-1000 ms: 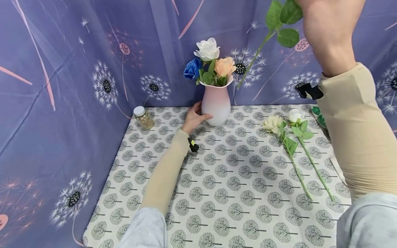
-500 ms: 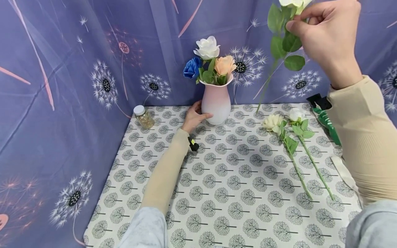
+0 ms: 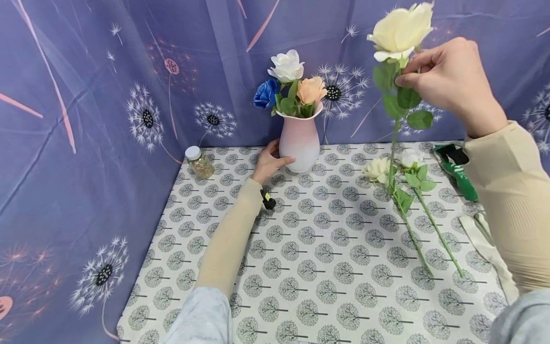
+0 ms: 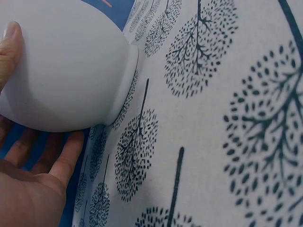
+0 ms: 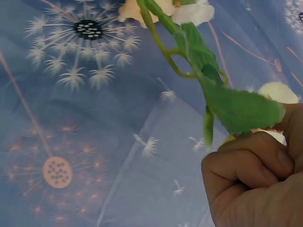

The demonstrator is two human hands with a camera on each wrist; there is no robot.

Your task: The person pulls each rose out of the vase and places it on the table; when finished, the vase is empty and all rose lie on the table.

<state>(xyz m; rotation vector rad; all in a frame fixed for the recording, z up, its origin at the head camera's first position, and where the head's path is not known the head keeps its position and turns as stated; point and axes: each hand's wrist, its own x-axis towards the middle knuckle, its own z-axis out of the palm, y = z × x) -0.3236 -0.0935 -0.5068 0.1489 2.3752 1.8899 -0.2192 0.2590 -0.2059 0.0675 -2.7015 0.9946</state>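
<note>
A pink-and-white vase (image 3: 299,143) stands at the back of the table, holding a white rose (image 3: 286,66), a blue rose (image 3: 266,94) and a peach rose (image 3: 311,91). My left hand (image 3: 269,165) grips its lower left side; the left wrist view has thumb and fingers around the white body (image 4: 66,66). Up at the right, my right hand (image 3: 451,81) pinches a cream rose (image 3: 401,31) just below its bloom, the leafy stem hanging down. In the right wrist view, that hand (image 5: 255,175) has curled fingers beside the green leaf (image 5: 241,106).
Two pale roses (image 3: 378,170) (image 3: 411,159) lie on the patterned tablecloth (image 3: 309,248) at the right. Behind the right forearm are a green object (image 3: 461,179) and a whitish strip (image 3: 485,248). A white-lidded jar (image 3: 199,165) stands at the back left, near the purple curtain (image 3: 86,143).
My right hand has come down with the cream rose, and its bloom is now fully in the head view. My left hand and the vase have stayed in place.
</note>
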